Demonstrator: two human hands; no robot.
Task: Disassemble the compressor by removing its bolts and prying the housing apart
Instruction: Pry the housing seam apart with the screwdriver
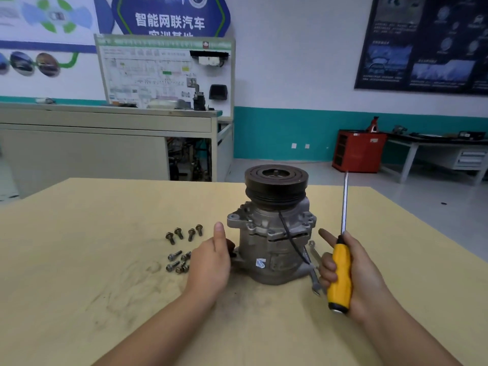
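Left hand (211, 262) grips the likely heavy, rigid compressor (274, 233) by its base; right hand (365, 276) clasps the screwdriver (340, 265).

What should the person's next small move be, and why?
Probably turn the screwdriver tip-down into a housing seam on the compressor: bolts already lie loose beside it, the left hand steadies it, the right hand holds the tool pointing up.

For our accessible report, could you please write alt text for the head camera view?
A compressor stands pulley-up on a tan table; the left hand holds its base while the right hand holds a yellow-handled screwdriver upright. Loose bolts lie left, a wrench right.
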